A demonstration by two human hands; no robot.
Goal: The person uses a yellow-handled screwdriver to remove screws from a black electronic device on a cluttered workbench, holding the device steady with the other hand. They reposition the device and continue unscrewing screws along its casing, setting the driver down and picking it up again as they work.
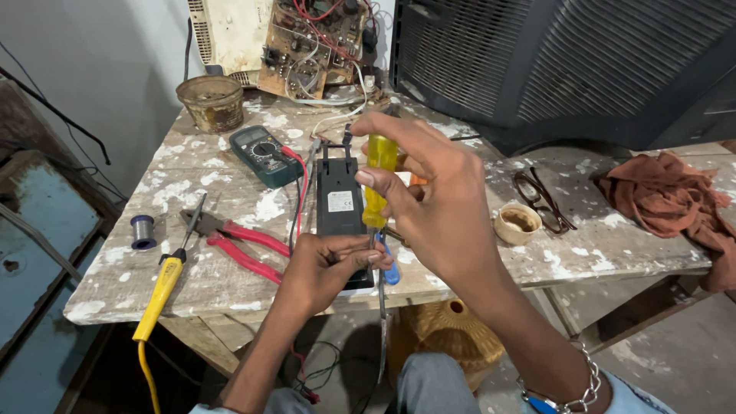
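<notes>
My right hand [433,195] grips the yellow handle of a screwdriver [378,180], held upright with its shaft pointing down at a black box-shaped device [340,201] lying on the worn wooden table [215,284]. My left hand [330,268] holds the near end of that black device, fingers curled over its edge by the screwdriver shaft. A blue-handled tool [391,270] peeks out beside my left fingers.
A green multimeter [264,153] with a red lead, red-handled pliers [241,245], a yellow-handled soldering iron [157,295] and a solder spool [142,231] lie left. Behind stand a rusty tin [209,101], a circuit board [310,46] and a dark television casing [567,61]. Glasses [540,199], a small cup [517,222] and a rag [667,199] lie right.
</notes>
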